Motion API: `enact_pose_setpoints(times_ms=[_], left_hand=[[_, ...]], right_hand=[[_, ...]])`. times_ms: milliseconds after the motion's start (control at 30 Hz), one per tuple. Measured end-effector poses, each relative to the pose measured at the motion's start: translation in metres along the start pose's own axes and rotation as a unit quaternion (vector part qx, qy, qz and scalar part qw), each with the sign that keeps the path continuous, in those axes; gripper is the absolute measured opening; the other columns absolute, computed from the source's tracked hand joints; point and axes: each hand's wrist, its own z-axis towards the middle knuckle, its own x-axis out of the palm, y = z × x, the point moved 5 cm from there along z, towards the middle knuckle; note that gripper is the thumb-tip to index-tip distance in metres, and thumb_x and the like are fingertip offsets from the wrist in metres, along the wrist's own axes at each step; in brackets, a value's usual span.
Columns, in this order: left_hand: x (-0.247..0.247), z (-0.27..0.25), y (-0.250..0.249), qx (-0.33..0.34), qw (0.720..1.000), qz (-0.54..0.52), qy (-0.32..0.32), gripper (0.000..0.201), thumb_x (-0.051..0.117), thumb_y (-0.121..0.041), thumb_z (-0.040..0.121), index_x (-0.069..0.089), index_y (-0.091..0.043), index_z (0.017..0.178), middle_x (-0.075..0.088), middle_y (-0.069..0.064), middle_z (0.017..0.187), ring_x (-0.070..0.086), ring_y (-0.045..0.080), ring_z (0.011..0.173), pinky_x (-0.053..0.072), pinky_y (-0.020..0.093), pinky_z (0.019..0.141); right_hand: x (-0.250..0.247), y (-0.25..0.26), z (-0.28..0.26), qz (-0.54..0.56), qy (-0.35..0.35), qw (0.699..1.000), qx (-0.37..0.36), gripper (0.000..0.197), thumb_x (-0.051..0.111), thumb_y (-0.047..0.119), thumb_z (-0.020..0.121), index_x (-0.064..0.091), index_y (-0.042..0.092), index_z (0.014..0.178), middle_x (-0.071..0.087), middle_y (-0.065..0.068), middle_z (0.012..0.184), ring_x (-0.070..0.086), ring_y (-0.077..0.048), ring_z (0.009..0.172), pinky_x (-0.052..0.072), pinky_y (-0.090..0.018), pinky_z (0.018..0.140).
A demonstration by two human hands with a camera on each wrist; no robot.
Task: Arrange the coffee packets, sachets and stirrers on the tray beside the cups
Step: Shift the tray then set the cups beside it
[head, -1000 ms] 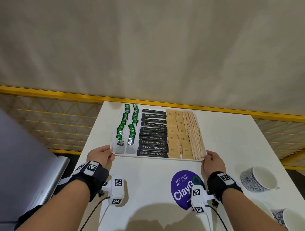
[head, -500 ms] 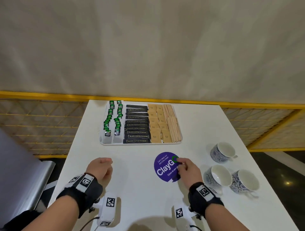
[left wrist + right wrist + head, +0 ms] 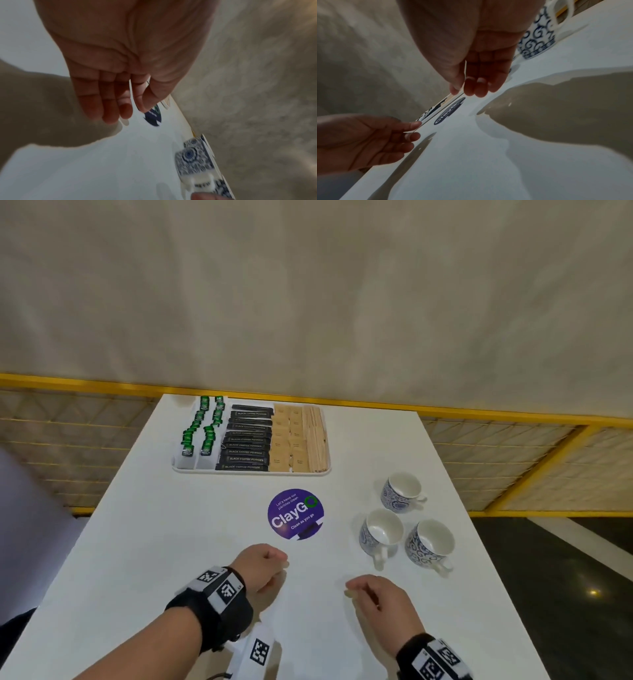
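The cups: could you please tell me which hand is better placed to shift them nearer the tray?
Probably the right hand: it hovers empty just on the near side of the three cups; the left hand, also empty, is further left and would have to cross over.

White desk (image 3: pixel 212 542) in front, a purple round sticker (image 3: pixel 295 514) on it. Behind runs a plain beige wall (image 3: pixel 308 296). Yellow-framed mesh railing (image 3: pixel 513 446) flanks the desk, dark glossy floor (image 3: pixel 565 559) on the right.
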Motion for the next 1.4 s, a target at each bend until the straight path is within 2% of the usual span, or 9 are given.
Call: enact_pose_setpoints(times_ms=[200, 367, 467, 633, 700, 767, 833, 1167, 1400], left_hand=[[0.086, -0.016, -0.024, -0.012, 0.998, -0.030, 0.046, 0.010, 0.054, -0.016, 0.093, 0.060, -0.014, 0.085, 0.061, 0.003, 0.084, 0.047, 0.014, 0.062, 0.038, 0.018, 0.048], [0.132, -0.021, -0.042, -0.011, 0.999, -0.034, 0.041, 0.008, 0.053, -0.017, 0.093, 0.058, -0.015, 0.099, 0.051, 0.008, 0.087, 0.044, 0.019, 0.073, 0.039, 0.023, 0.059], [0.149, -0.025, -0.051, -0.020, 0.998, -0.047, 0.031, 0.003, 0.054, -0.017, 0.093, 0.055, -0.019, 0.094, 0.048, 0.011, 0.089, 0.044, 0.019, 0.070, 0.039, 0.029, 0.064], [0.164, -0.021, -0.058, -0.032, 0.997, -0.075, -0.002, 0.042, 0.053, -0.014, 0.091, 0.042, -0.013, 0.132, 0.050, 0.007, 0.081, 0.046, 0.017, 0.065, 0.038, 0.027, 0.059], [0.167, -0.019, -0.060, -0.040, 0.996, -0.084, -0.009, 0.034, 0.052, -0.014, 0.091, 0.047, -0.014, 0.125, 0.050, 0.007, 0.081, 0.046, 0.018, 0.067, 0.038, 0.029, 0.063], [0.170, -0.015, -0.064, -0.038, 0.994, -0.099, -0.007, 0.006, 0.051, -0.013, 0.092, 0.055, -0.016, 0.096, 0.045, 0.007, 0.077, 0.042, 0.019, 0.066, 0.036, 0.028, 0.062], [0.173, -0.011, -0.065, -0.039, 0.993, -0.110, 0.000, 0.014, 0.052, -0.015, 0.093, 0.056, -0.020, 0.080, 0.043, 0.008, 0.079, 0.040, 0.019, 0.067, 0.035, 0.026, 0.061], [0.181, 0.011, -0.069, -0.025, 0.985, -0.170, 0.017, 0.022, 0.047, -0.024, 0.098, 0.066, -0.013, 0.094, 0.069, 0.003, 0.100, 0.047, 0.016, 0.080, 0.045, 0.020, 0.068], [0.174, 0.025, -0.071, -0.012, 0.979, -0.203, 0.008, 0.032, 0.046, -0.021, 0.098, 0.067, 0.002, 0.107, 0.049, 0.012, 0.085, 0.041, 0.022, 0.081, 0.048, 0.013, 0.059]], right_hand=[[-0.050, -0.062, -0.020, -0.049, 0.040, 0.998, 0.003, 0.029, 0.056, 0.018, 0.089, 0.060, 0.046, 0.081, 0.069, 0.018, 0.094, 0.062, 0.002, 0.090, 0.047, -0.016, 0.086], [-0.093, -0.108, -0.020, -0.025, 0.017, 0.998, 0.046, 0.020, 0.058, 0.019, 0.090, 0.066, 0.035, 0.084, 0.069, 0.015, 0.087, 0.062, 0.002, 0.084, 0.045, -0.011, 0.076], [-0.113, -0.127, -0.015, -0.005, -0.009, 0.997, 0.070, 0.013, 0.057, 0.022, 0.091, 0.065, 0.031, 0.088, 0.068, 0.011, 0.087, 0.062, -0.004, 0.082, 0.048, -0.019, 0.075], [-0.141, -0.139, -0.001, 0.013, -0.054, 0.996, 0.076, 0.016, 0.051, 0.017, 0.094, 0.061, 0.028, 0.099, 0.065, 0.006, 0.090, 0.061, -0.013, 0.089, 0.042, -0.024, 0.074], [-0.154, -0.138, 0.011, 0.017, -0.072, 0.995, 0.071, 0.018, 0.049, 0.016, 0.095, 0.060, 0.026, 0.105, 0.063, 0.004, 0.092, 0.058, -0.013, 0.088, 0.041, -0.024, 0.075], [-0.165, -0.137, 0.028, 0.020, -0.089, 0.993, 0.071, 0.020, 0.048, 0.016, 0.096, 0.059, 0.025, 0.108, 0.062, 0.002, 0.096, 0.057, -0.014, 0.091, 0.041, -0.025, 0.078], [-0.175, -0.134, 0.045, 0.021, -0.091, 0.993, 0.067, 0.020, 0.049, 0.016, 0.096, 0.059, 0.026, 0.110, 0.062, 0.001, 0.099, 0.058, -0.014, 0.092, 0.041, -0.025, 0.079], [-0.188, -0.102, 0.136, -0.022, -0.017, 0.999, -0.017, 0.017, 0.052, 0.023, 0.095, 0.061, 0.031, 0.107, 0.064, 0.004, 0.094, 0.059, -0.008, 0.086, 0.043, -0.021, 0.071], [-0.187, -0.086, 0.179, -0.043, 0.055, 0.997, -0.029, 0.017, 0.055, 0.036, 0.093, 0.060, 0.033, 0.109, 0.061, 0.007, 0.087, 0.061, -0.012, 0.086, 0.045, -0.024, 0.073]])
